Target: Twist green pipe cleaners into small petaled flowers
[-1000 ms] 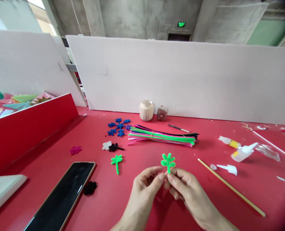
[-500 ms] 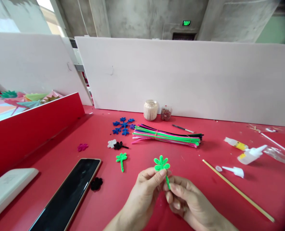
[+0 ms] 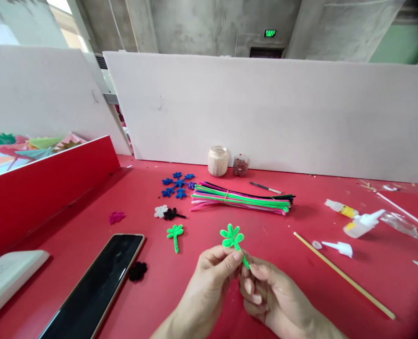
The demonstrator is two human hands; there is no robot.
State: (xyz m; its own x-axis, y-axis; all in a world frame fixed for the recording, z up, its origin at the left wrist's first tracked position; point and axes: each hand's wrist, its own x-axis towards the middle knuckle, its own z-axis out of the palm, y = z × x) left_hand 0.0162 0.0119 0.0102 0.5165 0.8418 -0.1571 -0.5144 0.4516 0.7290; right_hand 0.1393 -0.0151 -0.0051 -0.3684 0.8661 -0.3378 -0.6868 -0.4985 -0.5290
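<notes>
Between both hands is a green pipe-cleaner flower (image 3: 233, 237) with looped petals and a twisted stem. My left hand (image 3: 212, 282) pinches it just under the petals. My right hand (image 3: 270, 289) grips the lower stem between thumb and fingers, hiding its end. A second green pipe-cleaner flower (image 3: 175, 233) lies on the table to the left. Behind it are a white flower (image 3: 160, 211) and a black flower with a stem (image 3: 171, 214). A blue branching snowflake shape (image 3: 179, 185) lies farther back, beside a banded bundle of coloured pipe cleaners (image 3: 244, 199).
A phone (image 3: 94, 285), a black flower (image 3: 138, 271), a pink flower (image 3: 117, 217) and a white device (image 3: 12, 282) lie left. Right are a wooden stick (image 3: 345, 275), glue bottles (image 3: 362, 223) and a white nozzle (image 3: 341, 248). Two jars (image 3: 218, 161) stand by the white partition (image 3: 265, 113).
The green flower has tilted leftward in my hands. My right hand has shifted slightly up along the stem, and less stem shows. The whole view has shifted a little.
</notes>
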